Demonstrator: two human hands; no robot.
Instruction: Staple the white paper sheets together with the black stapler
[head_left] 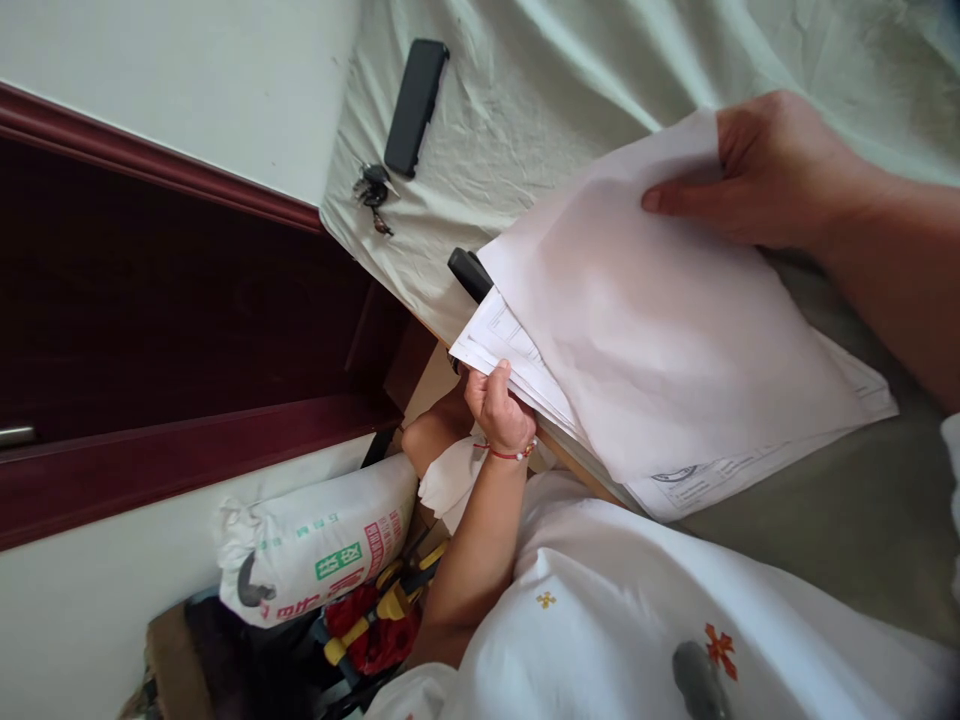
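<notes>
My left hand (501, 408), with a red beaded bracelet at the wrist, grips the near-left edge of a stack of printed papers (501, 335), thumb on top. My right hand (772, 170) pinches the upper right edge of a white sheet of paper (660, 330), its thumb lying across the sheet. That sheet bows upward and covers most of the stack. Printed lines and part of a dark round emblem show on the papers below it. A black object (470, 274) pokes out from behind the papers; its kind is hidden.
On the pale green bed sheet (510, 130) lie a black rectangular object (416, 108) and a bunch of keys (373, 192). A dark red door (165, 290) is at the left. Below it stand a printed white sack (322, 540) and a yellow-and-blue item (382, 610).
</notes>
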